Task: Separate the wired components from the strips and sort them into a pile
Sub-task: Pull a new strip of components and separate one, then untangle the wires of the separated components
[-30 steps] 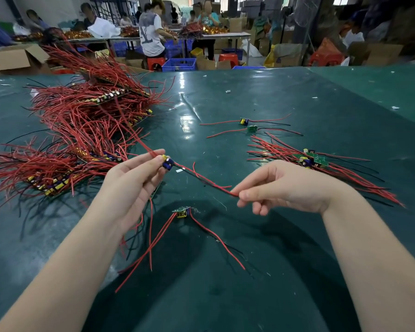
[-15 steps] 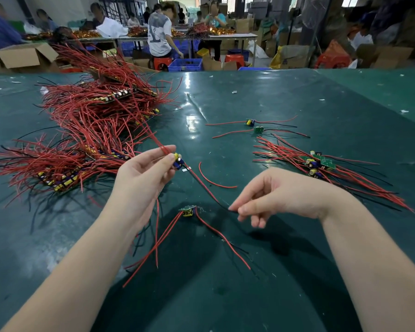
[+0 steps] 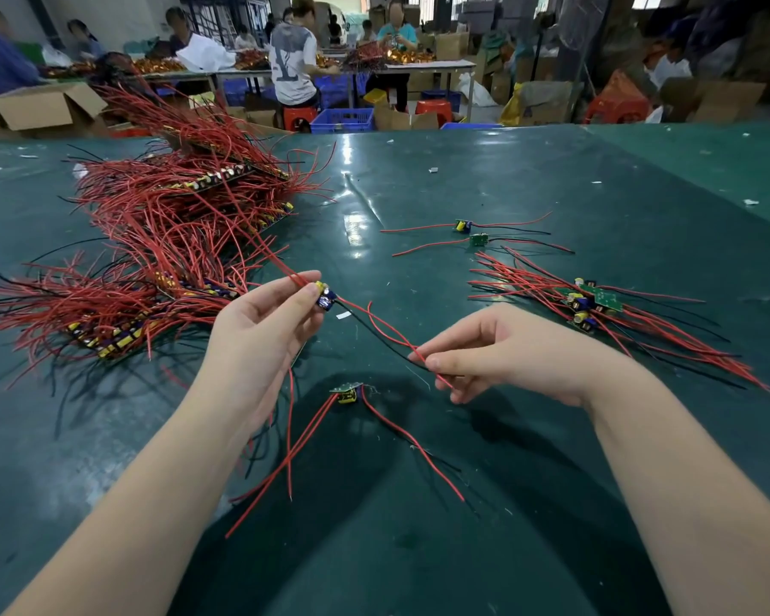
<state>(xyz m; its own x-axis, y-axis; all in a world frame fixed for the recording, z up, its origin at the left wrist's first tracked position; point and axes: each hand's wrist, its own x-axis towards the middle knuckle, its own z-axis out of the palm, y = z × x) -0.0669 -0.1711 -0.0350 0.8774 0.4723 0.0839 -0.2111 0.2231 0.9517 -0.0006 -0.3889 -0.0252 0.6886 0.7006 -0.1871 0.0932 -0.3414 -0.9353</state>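
1. Head view, counts: two hands, one wired component held between them, one loose component [image 3: 347,394] on the green table [image 3: 552,180] just below the hands, and two more single components [image 3: 463,225] and [image 3: 479,239] lying side by side farther back on the right.
2. One sorted pile [image 3: 590,304] of separated components lies to the right of the right hand, its red and black leads fanned out both ways. A large heap of strips [image 3: 161,242] with red wires covers the left of the table; the number of strips cannot be counted.
3. The left hand [image 3: 259,331] pinches the held component [image 3: 324,296], a small blue and yellow part, between thumb and fingertips, above the table.
4. The right hand [image 3: 503,353] pinches that component's red and black leads [image 3: 390,337] between thumb and forefinger, its other fingers curled.
5. Red wires from the heap run to the left fingers; whether the held component is free of its strip is hard to make out.
6. Both forearms are cut off by the bottom edge. The people at the far tables are blurred.
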